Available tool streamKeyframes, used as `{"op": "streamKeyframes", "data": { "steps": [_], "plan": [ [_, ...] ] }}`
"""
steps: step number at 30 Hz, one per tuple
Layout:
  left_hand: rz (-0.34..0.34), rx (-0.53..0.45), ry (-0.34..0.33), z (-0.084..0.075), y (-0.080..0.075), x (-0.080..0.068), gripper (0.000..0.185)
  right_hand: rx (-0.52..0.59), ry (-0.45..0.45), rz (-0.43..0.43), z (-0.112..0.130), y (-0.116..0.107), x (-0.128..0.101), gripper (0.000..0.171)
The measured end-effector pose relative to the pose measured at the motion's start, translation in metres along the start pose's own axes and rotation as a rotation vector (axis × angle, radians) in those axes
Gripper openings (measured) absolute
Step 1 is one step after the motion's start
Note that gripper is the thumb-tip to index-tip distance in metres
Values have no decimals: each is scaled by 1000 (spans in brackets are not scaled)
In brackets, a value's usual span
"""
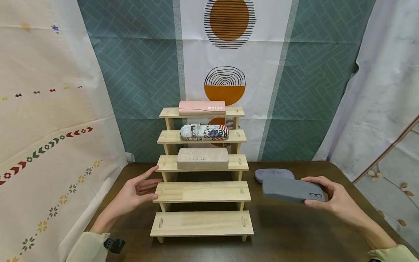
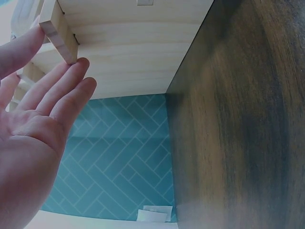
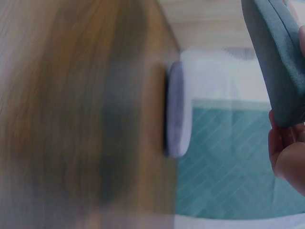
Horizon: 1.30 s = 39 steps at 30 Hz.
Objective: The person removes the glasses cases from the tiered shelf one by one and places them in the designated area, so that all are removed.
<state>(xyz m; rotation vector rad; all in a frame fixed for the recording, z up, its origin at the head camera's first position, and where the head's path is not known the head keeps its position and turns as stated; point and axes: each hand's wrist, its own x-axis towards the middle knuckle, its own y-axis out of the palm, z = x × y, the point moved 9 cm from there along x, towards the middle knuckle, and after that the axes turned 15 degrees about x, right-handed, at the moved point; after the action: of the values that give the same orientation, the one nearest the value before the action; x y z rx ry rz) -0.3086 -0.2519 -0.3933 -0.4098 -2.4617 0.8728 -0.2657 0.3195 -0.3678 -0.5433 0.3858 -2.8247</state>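
A wooden five-step stand (image 1: 201,192) sits on a dark wooden table (image 1: 294,233). Its top three steps carry a pink case (image 1: 202,107), a newspaper-print case (image 1: 204,132) and a beige stone-look case (image 1: 202,158). My left hand (image 1: 139,191) is open, with straight fingers touching the left end of the fourth step (image 2: 59,36). My right hand (image 1: 330,198) grips a dark grey glasses case (image 1: 292,190) by its right end, held just above the table to the right of the stand. The same grey case (image 3: 279,62) shows in the right wrist view. A lilac case (image 1: 273,174) lies behind it on the table.
Patterned cloth hangs behind the stand and on both sides. The two lowest steps of the stand are bare. The lilac case (image 3: 176,114) lies flat near the table's back edge.
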Motion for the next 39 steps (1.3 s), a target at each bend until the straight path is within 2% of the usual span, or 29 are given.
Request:
{"op": "streamKeyframes", "data": {
  "steps": [11,20,26,39],
  "plan": [
    [-5,3,-8,1,-1,-1,93,-69,60,33,-41,-14,1,56],
    [-3,-2,-13,1,0,-1,93,-119,89,52,-71,-16,14,55],
    [-2,-1,-25,1,0,-1,94,-113,137,68,-88,-15,21,57],
    [-1,9,-30,2,-1,1,93,-129,184,94,-107,-10,33,62]
  ]
}}
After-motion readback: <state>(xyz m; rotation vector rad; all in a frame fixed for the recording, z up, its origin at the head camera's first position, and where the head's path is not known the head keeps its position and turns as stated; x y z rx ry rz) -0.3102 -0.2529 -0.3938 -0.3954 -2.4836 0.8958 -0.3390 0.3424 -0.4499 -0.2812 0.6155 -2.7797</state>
